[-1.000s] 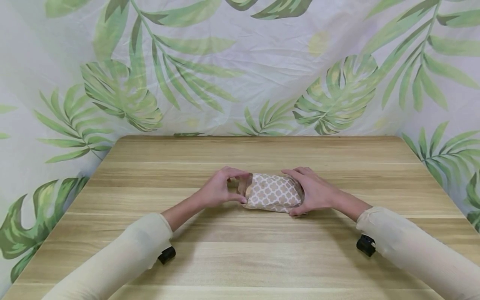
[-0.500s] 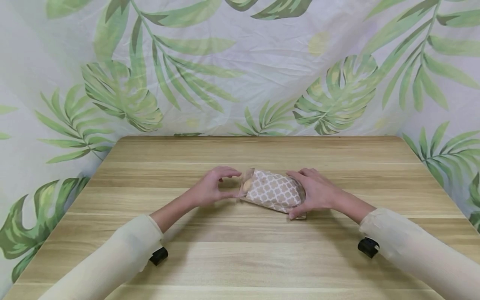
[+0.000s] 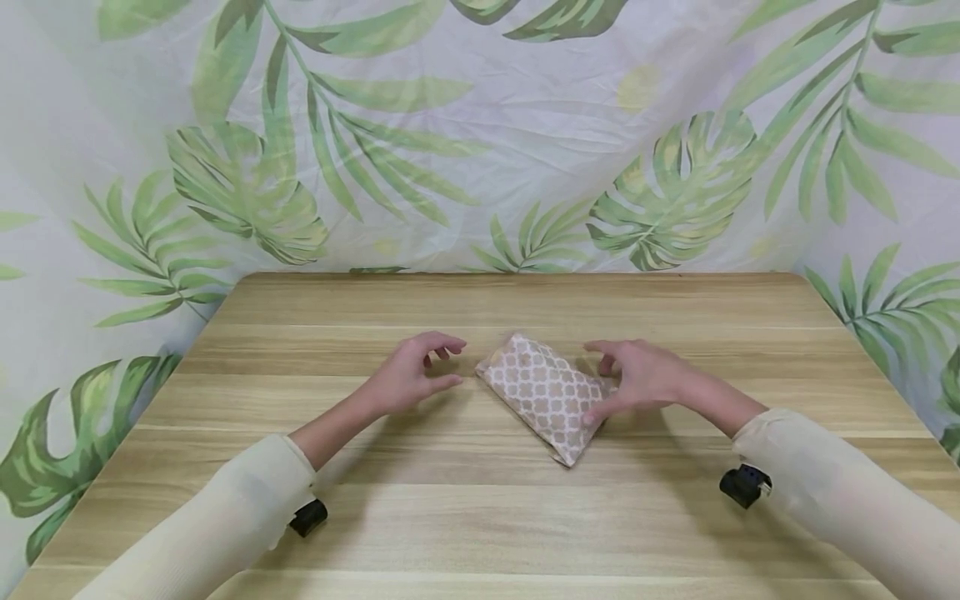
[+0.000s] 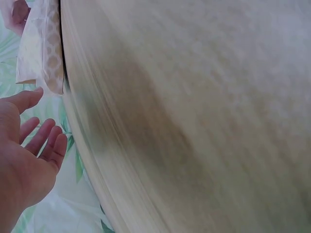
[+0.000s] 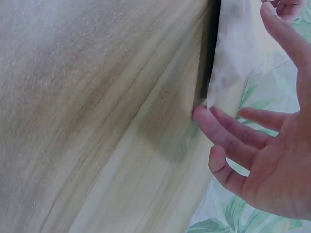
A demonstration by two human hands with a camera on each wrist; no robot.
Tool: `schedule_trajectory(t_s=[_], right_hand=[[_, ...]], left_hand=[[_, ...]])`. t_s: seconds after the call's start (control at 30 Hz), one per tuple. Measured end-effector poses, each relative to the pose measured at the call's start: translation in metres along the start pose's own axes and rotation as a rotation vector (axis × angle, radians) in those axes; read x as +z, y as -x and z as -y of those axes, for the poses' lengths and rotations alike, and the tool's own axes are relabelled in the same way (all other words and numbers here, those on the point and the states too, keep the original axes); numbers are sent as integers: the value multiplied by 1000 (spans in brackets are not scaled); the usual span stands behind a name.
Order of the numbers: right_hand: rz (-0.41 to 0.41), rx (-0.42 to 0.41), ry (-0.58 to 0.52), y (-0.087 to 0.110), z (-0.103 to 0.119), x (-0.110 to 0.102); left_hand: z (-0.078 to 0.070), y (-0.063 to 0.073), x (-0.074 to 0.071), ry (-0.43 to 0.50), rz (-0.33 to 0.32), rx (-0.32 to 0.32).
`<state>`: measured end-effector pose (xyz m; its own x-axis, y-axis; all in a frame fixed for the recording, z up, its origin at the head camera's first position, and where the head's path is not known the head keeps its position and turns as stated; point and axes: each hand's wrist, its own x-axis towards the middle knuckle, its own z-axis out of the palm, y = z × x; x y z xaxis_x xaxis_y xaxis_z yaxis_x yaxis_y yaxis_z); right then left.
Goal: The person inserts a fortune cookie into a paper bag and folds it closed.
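A flat, soft packet [image 3: 543, 392] printed with a tan and white lattice lies askew on the wooden table, one corner toward the person. My left hand [image 3: 408, 372] hovers just left of it, fingers loosely bent and a gap between fingertips and packet. In the left wrist view the packet [image 4: 41, 53] stands beyond that hand's thumb [image 4: 30, 97]. At the packet's right end is my right hand [image 3: 648, 375], its thumb overlapping the print in the head view. The right wrist view shows relaxed fingers [image 5: 233, 143], one fingertip right at the lower end of the packet [image 5: 235, 48].
The wood-grain table [image 3: 480, 533] spreads around the packet on all sides. Behind it hangs a pale cloth [image 3: 525, 150] with green leaf prints. Small black devices [image 3: 745, 486] sit under both sleeved wrists.
The packet has turned clockwise, its right end swinging toward the person, and its see-through left end no longer shows clearly. My left hand has let go and drawn left; the right hand has loosened.
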<state>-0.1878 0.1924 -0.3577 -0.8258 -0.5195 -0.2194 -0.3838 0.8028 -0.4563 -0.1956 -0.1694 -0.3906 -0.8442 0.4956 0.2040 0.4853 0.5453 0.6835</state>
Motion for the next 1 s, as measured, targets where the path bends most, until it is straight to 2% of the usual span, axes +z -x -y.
schedule_trajectory(t_s=[0.1,0.33,0.5,0.6,0.8,1.0], right_hand=[[15,-13,-53,0,0,0],[54,-142,-209,-4,1,5],[80,-209,-289,-5,1,10],[52,-221,-328,-8,2,13],[-60,-135,-437,-19,2,18],[-66,-56,-552,-30,7,22]], left_hand=[[-1,0,1,-4,-4,-8],[-3,-2,5,11,0,-14],[-6,-3,8,59,20,-44],[-7,-4,9,85,30,-81],[-13,-11,13,104,54,-174],[-18,-18,17,121,99,-218]])
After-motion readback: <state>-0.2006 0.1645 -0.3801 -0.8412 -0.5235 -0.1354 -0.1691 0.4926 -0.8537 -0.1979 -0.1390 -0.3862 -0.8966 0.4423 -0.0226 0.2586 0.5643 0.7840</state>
